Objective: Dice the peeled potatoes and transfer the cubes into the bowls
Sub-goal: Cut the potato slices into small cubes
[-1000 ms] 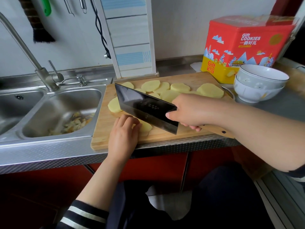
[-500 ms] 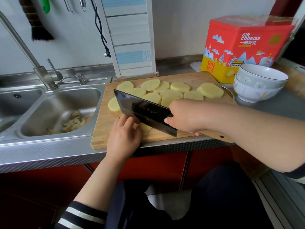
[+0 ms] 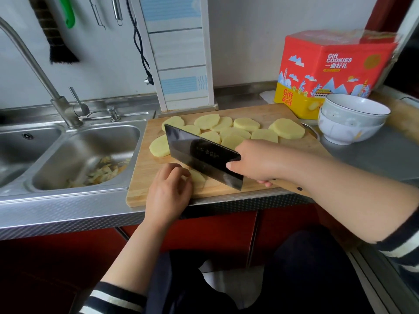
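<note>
Several round potato slices (image 3: 244, 129) lie spread over the far half of a wooden cutting board (image 3: 145, 177). My right hand (image 3: 256, 162) grips the wooden handle of a dark cleaver (image 3: 201, 155), whose blade stands edge-down across the board's near part. My left hand (image 3: 169, 191), fingers curled, holds down a potato piece (image 3: 198, 177) just left of the blade at the board's front edge. Two stacked white bowls (image 3: 349, 123) stand off the board's right end.
A steel double sink (image 3: 74, 159) with peelings in its right basin adjoins the board on the left, tap (image 3: 34, 71) behind it. A red and yellow cookie tin (image 3: 328, 69) stands behind the bowls. A spoon (image 3: 311, 130) lies between board and bowls.
The cleaver has shifted slightly left and back toward the slices, blade staying low on the board. My left hand's fingers have curled tighter over the potato piece.
</note>
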A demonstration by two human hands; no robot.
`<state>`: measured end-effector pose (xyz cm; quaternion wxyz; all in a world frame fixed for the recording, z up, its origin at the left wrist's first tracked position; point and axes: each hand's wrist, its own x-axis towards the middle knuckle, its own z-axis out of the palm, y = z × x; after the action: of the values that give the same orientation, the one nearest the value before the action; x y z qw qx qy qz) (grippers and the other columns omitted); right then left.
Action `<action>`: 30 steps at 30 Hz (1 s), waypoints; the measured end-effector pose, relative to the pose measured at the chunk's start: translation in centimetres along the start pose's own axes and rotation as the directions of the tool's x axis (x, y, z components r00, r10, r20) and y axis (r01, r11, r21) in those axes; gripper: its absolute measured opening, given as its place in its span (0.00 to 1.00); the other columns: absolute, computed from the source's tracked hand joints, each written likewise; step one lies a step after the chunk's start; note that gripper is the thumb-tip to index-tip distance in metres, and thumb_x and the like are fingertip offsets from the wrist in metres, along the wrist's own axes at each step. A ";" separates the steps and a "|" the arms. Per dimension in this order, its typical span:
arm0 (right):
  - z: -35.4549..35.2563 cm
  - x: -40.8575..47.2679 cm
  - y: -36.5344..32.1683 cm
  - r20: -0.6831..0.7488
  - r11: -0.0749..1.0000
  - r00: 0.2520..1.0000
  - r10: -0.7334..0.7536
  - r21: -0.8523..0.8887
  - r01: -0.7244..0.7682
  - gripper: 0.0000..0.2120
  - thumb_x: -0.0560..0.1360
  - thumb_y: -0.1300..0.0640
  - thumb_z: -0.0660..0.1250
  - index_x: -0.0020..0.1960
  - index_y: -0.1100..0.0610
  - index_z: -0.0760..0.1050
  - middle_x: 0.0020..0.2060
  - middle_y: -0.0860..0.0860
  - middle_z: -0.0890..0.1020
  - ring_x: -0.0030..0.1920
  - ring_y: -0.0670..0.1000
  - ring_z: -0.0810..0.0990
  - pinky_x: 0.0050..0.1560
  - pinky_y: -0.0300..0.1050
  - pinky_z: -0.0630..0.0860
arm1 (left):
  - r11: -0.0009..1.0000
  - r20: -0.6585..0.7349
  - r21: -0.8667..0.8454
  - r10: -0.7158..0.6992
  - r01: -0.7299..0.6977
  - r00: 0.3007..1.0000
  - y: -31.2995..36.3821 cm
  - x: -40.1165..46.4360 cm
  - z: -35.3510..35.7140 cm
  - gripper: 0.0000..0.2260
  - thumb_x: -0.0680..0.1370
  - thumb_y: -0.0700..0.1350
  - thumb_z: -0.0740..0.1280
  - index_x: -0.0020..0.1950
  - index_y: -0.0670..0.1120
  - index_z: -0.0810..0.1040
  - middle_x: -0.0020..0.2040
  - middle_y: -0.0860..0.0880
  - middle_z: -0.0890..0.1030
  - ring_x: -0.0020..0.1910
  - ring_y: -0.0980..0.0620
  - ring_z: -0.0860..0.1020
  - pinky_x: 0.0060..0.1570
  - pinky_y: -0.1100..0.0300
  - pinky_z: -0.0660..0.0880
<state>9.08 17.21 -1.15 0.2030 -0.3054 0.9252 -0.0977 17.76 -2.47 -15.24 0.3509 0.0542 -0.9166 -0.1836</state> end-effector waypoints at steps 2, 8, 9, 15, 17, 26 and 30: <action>-0.1 -0.4 0.0 -0.021 1.000 1.000 -0.002 -0.006 0.001 0.18 0.82 0.48 0.56 0.64 0.59 0.71 0.26 0.54 0.77 0.23 0.51 0.74 0.27 0.38 0.72 | 1.000 -0.003 -0.004 0.001 -0.001 1.000 0.1 0.0 -0.1 0.05 0.76 0.43 0.69 0.47 0.42 0.79 0.49 0.47 0.76 0.44 0.49 0.75 0.39 0.60 0.70; -0.3 -0.9 -0.6 -0.012 0.997 0.999 -0.030 -0.072 0.029 0.15 0.82 0.46 0.55 0.49 0.57 0.71 0.24 0.52 0.76 0.22 0.50 0.75 0.27 0.38 0.69 | 1.000 -0.010 -0.009 -0.014 0.014 1.000 0.3 0.1 -0.2 0.03 0.75 0.39 0.71 0.46 0.41 0.79 0.47 0.48 0.77 0.43 0.51 0.74 0.38 0.61 0.67; -0.2 -0.9 -0.7 -0.011 0.996 0.999 -0.034 -0.082 0.033 0.15 0.82 0.46 0.55 0.49 0.56 0.71 0.23 0.52 0.76 0.22 0.50 0.75 0.27 0.38 0.69 | 1.000 -0.013 -0.009 -0.015 0.014 1.000 0.3 0.1 -0.2 0.03 0.75 0.38 0.71 0.47 0.41 0.78 0.47 0.48 0.77 0.42 0.51 0.74 0.38 0.61 0.67; 0.0 -1.3 -1.2 -0.019 0.994 0.999 -0.034 -0.105 0.032 0.17 0.82 0.47 0.55 0.57 0.58 0.74 0.27 0.53 0.77 0.21 0.48 0.74 0.25 0.36 0.69 | 1.000 -0.022 -0.013 0.003 -0.003 1.000 0.3 0.2 -0.1 0.03 0.75 0.38 0.71 0.46 0.41 0.78 0.46 0.48 0.77 0.41 0.53 0.73 0.38 0.61 0.66; 0.1 -1.3 -1.4 -0.025 0.992 0.999 -0.037 -0.123 0.033 0.17 0.82 0.47 0.54 0.56 0.58 0.75 0.30 0.54 0.79 0.21 0.49 0.75 0.24 0.36 0.68 | 1.000 -0.021 -0.013 -0.003 0.003 1.000 0.3 0.2 0.0 0.03 0.75 0.38 0.70 0.46 0.41 0.78 0.45 0.49 0.76 0.40 0.54 0.71 0.37 0.62 0.66; 0.8 -0.8 -2.1 0.009 0.985 1.000 0.001 -0.172 0.001 0.17 0.83 0.51 0.56 0.51 0.63 0.76 0.22 0.54 0.76 0.20 0.52 0.75 0.24 0.37 0.71 | 1.000 -0.006 -0.004 -0.019 0.019 1.000 0.3 0.2 -0.2 0.02 0.75 0.39 0.70 0.46 0.42 0.78 0.46 0.50 0.76 0.41 0.56 0.71 0.37 0.65 0.63; 1.7 -0.5 -2.2 0.034 0.977 0.999 0.028 -0.210 -0.020 0.14 0.82 0.57 0.58 0.52 0.66 0.77 0.22 0.53 0.73 0.21 0.54 0.76 0.22 0.36 0.71 | 1.000 -0.001 0.009 -0.018 0.018 1.000 0.2 0.2 -0.2 0.03 0.75 0.38 0.70 0.46 0.42 0.78 0.46 0.49 0.77 0.41 0.51 0.74 0.37 0.66 0.61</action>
<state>11.31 15.66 -1.83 0.1879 -0.3158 0.9300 0.0086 17.72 -2.39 -14.94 0.3492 0.0640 -0.9168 -0.1826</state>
